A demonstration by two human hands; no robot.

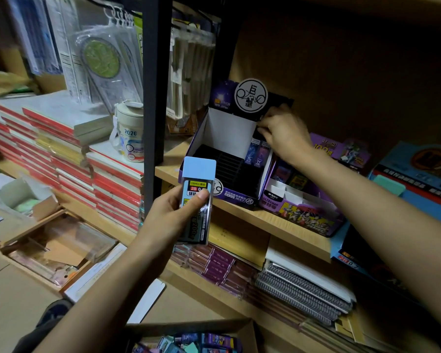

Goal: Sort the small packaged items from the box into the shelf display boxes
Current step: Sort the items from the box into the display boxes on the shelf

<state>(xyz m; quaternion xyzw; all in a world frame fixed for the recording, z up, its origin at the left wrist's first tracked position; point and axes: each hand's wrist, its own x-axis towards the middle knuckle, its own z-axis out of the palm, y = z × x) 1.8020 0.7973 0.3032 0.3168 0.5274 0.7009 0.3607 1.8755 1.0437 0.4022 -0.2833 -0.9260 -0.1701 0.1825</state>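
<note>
Purple box (236, 197), mid-frame: right hand (284, 135) pinching packet (259, 131) into back slot; left hand (172, 215) fingers wrap lead case (198, 171) (needs own box next).

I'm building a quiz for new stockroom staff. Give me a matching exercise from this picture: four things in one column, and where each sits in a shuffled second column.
Things
1. lead refill case
2. dark purple display box
3. Ultraman display box
4. cardboard box

Places
A. on the shelf, with the right hand at its back right corner
B. at the bottom edge of the view, below the shelves
C. held in the left hand
D. on the shelf, right of the dark purple box

Pairs: 1-C, 2-A, 3-D, 4-B
</note>
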